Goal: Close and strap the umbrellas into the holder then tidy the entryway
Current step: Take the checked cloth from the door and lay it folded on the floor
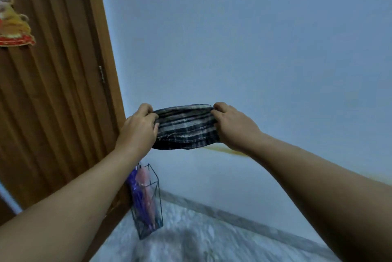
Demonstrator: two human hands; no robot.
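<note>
umbrellas in holder | holder right of door, against wall

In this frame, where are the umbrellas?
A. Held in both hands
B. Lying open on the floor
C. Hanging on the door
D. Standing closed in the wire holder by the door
D: the purple and pink umbrellas stand closed in the wire holder, while both hands grip a plaid cloth.
</note>
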